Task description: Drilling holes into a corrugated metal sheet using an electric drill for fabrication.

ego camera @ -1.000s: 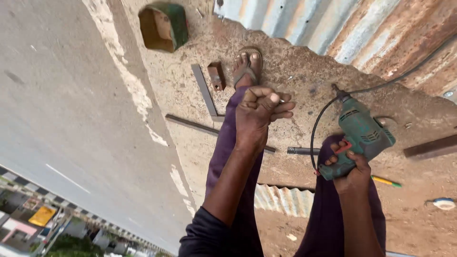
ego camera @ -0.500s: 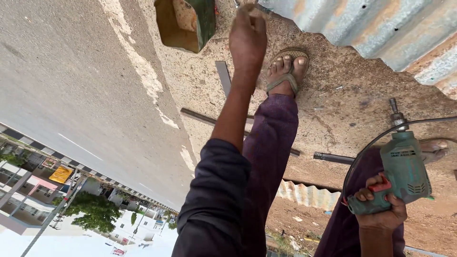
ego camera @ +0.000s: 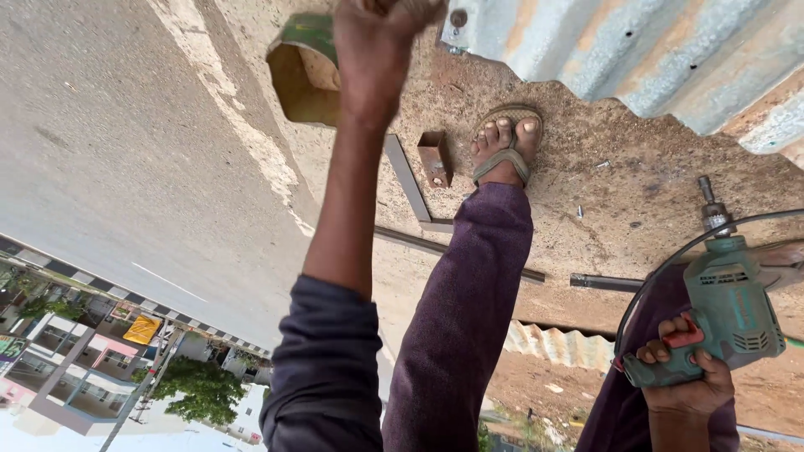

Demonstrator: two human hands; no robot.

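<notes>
My left hand (ego camera: 381, 33) is stretched far out at the top of the view, its fingers curled next to a green container (ego camera: 306, 71) and the corner of a corrugated metal sheet (ego camera: 636, 59). The frame edge cuts the fingers off, so whatever they may hold is hidden. My right hand (ego camera: 687, 381) sits at the lower right, gripping the handle of a green electric drill (ego camera: 729, 310) whose chuck points away from me. A black cable (ego camera: 662, 276) loops from the drill.
My sandalled foot (ego camera: 502, 142) rests on a rough concrete surface beside a rusty bracket (ego camera: 434, 157) and flat metal bars (ego camera: 406, 176). Another bar (ego camera: 607, 283) and corrugated sheet (ego camera: 557, 345) lie nearer. A smooth wall (ego camera: 126, 167) drops to the street and buildings (ego camera: 84, 360) far below.
My left hand has reached outward from above my knee to the sheet's corner by the green container. The drill and my right hand have shifted toward the lower right.
</notes>
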